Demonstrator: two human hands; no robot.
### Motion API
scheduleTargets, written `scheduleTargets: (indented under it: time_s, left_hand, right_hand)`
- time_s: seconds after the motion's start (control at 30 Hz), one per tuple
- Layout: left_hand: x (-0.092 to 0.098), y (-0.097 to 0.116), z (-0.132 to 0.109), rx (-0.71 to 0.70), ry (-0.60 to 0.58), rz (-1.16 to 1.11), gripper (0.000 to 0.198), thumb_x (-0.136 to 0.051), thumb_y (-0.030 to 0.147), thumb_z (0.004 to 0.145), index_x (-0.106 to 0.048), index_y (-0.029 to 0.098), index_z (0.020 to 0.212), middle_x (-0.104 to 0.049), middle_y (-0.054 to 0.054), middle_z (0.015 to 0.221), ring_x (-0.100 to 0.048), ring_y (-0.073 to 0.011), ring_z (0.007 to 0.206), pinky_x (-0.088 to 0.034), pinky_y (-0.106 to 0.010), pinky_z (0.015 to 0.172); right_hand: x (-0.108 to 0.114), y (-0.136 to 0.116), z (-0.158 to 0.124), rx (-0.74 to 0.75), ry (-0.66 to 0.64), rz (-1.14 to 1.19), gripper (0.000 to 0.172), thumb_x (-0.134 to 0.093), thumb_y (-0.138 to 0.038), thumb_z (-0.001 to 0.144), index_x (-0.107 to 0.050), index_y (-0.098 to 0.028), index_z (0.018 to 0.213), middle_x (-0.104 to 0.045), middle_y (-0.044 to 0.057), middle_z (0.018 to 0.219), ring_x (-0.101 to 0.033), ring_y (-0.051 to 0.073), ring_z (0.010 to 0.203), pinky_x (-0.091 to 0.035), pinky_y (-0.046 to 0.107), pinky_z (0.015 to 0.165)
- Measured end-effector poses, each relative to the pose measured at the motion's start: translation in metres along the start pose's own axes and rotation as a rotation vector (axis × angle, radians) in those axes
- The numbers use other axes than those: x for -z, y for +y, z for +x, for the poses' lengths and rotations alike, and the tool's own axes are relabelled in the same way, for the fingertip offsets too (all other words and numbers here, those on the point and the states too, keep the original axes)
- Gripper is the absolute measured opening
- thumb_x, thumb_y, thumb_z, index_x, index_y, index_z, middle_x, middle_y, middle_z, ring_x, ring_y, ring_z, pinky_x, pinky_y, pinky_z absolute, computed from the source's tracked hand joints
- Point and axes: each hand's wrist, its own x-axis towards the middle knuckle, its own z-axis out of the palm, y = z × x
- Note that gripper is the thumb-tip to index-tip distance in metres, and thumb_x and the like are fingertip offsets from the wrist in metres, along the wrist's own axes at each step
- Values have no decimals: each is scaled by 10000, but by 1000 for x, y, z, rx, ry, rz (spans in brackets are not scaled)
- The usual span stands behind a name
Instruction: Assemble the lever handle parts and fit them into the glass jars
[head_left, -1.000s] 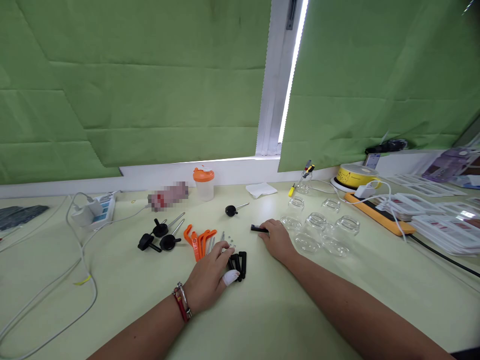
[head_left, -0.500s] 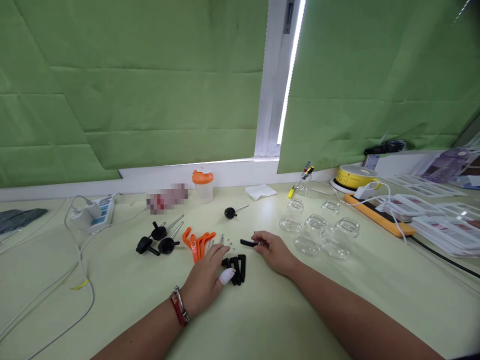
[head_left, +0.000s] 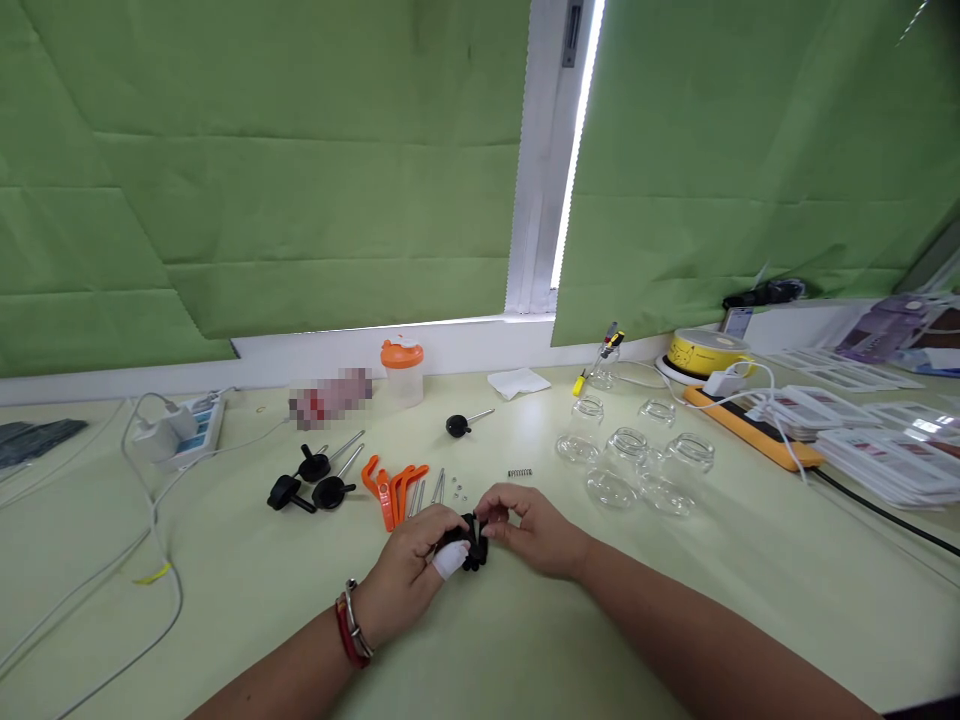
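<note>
My left hand (head_left: 416,560), with a white wrap on its thumb, has its fingers curled round the small black tube-shaped pieces (head_left: 474,562) bunched on the table. From the other side my right hand (head_left: 538,530) pinches one of those pieces between thumb and fingertips. The fingers hide most of the bunch. A small coil spring (head_left: 520,472) lies just beyond my right hand. Orange lever-like handles (head_left: 385,498), thin metal rods (head_left: 439,487) and tiny light-coloured bits (head_left: 457,490) lie beyond my left hand.
Several black round caps with metal stems (head_left: 330,491) lie at left, another black cap (head_left: 457,426) farther back. Clear glass jars (head_left: 626,465) stand at right. Behind are an orange-lidded cup (head_left: 403,375), a tissue (head_left: 517,383), an orange power strip (head_left: 750,430) and white cables (head_left: 161,530).
My right hand has drawn back toward me and left, bringing its black piece to the bunch. The spring now shows fully on the table. My left fingers have curled in over the black pieces.
</note>
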Motion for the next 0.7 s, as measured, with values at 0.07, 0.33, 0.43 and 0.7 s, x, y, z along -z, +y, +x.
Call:
scheduleTargets:
  time_s: [0.07, 0.33, 0.43, 0.7]
  left_hand:
    - [4, 2, -1, 21, 27, -16, 193, -422, 299, 894, -577, 185, 906, -591, -35, 834, -546, -154, 757, -460, -295, 711]
    - [6, 0, -8, 98, -182, -27, 154, -476, 276, 842, -578, 161, 830, -585, -8, 708, -495, -116, 608, -413, -225, 570]
    - [4, -3, -8, 99, -218, -4, 135, -482, 258, 824, -575, 161, 832, -572, -2, 720, -487, -111, 615, -405, -213, 567]
    - [3, -8, -8, 86, -241, 21, 99, -472, 216, 813, -556, 168, 832, -551, 5, 733, -472, -110, 632, -399, -211, 583]
  right_hand:
    - [10, 8, 5, 24, 137, -225, 160, -535, -206, 833, -624, -211, 967, -632, 60, 989, -539, 187, 937, -434, 350, 860]
    - [32, 45, 11, -133, 107, -596, 302, -496, -53, 792, -672, -218, 973, -672, 63, 978, -542, 236, 942, -402, 380, 848]
    - [27, 43, 9, -131, 89, -579, 306, -472, -63, 811, -683, -240, 945, -679, 57, 939, -560, 226, 905, -412, 356, 808]
    - [12, 29, 6, -87, 57, -453, 283, -461, -134, 843, -667, -229, 1011, -671, 52, 970, -571, 207, 933, -437, 344, 849]
